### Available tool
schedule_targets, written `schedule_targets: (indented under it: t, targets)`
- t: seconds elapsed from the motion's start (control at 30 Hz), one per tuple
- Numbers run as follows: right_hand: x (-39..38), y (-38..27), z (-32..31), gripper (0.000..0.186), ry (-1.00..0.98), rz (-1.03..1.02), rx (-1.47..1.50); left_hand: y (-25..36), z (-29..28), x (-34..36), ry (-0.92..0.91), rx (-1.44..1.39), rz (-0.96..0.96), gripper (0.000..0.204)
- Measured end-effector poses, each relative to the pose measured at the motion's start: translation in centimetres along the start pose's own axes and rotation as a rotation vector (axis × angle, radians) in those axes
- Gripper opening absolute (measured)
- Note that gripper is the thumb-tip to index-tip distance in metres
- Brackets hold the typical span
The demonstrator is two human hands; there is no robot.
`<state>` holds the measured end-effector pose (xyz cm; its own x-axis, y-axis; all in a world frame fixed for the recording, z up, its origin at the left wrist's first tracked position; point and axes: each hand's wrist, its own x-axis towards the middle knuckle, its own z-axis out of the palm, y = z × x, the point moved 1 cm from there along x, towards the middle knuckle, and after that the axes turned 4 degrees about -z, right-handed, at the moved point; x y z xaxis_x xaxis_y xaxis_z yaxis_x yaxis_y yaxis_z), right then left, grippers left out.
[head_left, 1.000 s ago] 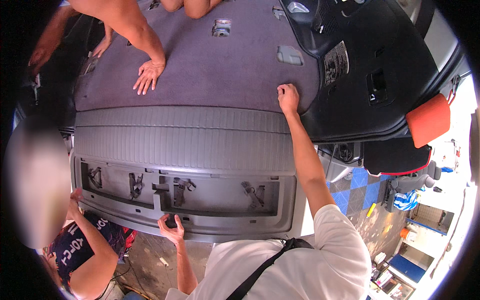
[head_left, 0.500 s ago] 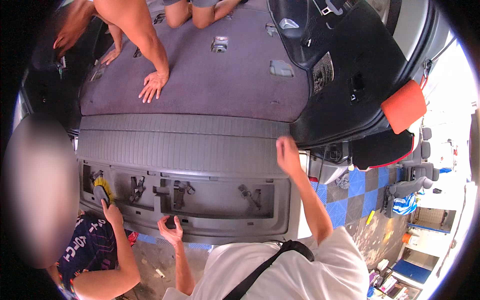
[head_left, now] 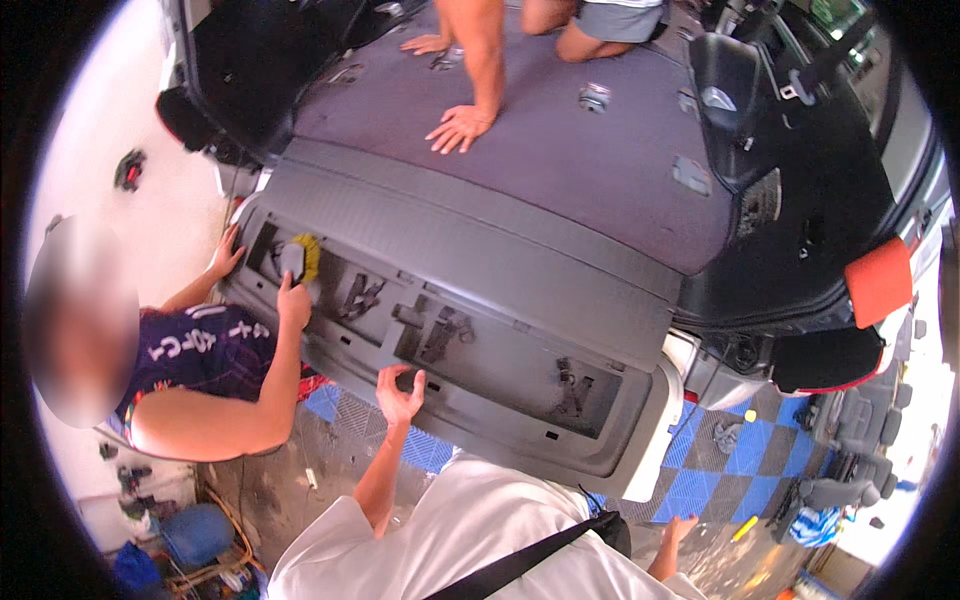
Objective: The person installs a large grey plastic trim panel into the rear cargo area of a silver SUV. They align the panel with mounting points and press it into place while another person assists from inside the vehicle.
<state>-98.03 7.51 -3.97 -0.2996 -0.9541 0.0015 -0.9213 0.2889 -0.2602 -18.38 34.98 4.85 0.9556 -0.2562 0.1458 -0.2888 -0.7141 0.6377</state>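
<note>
My left hand (head_left: pixel 401 398) is at the front lip of a grey plastic tailgate panel (head_left: pixel 630 450), thumb and fingers apart and curved beside a slot. My right hand (head_left: pixel 680 528) hangs low beside my body, over the checked floor, open with nothing visible in it. The panel has long recesses with black straps (head_left: pixel 446 330) inside. At its left, a co-worker in a dark printed shirt (head_left: pixel 205 350) presses a yellow-bristled brush (head_left: pixel 305 258) into a recess and rests the other hand (head_left: pixel 226 252) on the panel's end.
Another person (head_left: pixel 470 60) kneels on the carpeted cargo floor (head_left: pixel 580 170), hands down. An orange pad (head_left: pixel 878 280) hangs at the vehicle's right. Blue-black tiles (head_left: pixel 750 470), seats (head_left: pixel 850 490) and a striped cloth (head_left: pixel 815 525) lie right; a blue container (head_left: pixel 195 535) stands lower left.
My right hand has dropped from the carpet edge to beside my body. The view has shifted, tilting the panel. The co-worker's brush has come into a recess. My left hand stays at the lip.
</note>
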Motion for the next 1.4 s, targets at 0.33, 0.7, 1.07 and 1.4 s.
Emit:
schedule_targets:
  t: [0.33,0.7,1.07,1.4]
  targets:
    - [-1.5,1.2,2.1,0.027,-0.397,0.298,0.248,0.1,-0.2,0.0,0.044,-0.074,-0.020,0.032]
    - [3.0,-9.0,3.3,0.022,-0.210,-0.188,0.196,-0.3,-0.5,-0.4,-0.013,-0.104,0.009,0.029]
    - [-1.9,-36.0,-6.2,0.021,-0.375,-0.343,0.910,-1.5,0.4,0.0,-0.064,-0.207,-0.013,0.031]
    - [-6.1,-47.7,-14.6,0.049,-0.969,-0.185,1.745,-0.8,0.5,0.7,-0.073,-0.163,0.076,0.032]
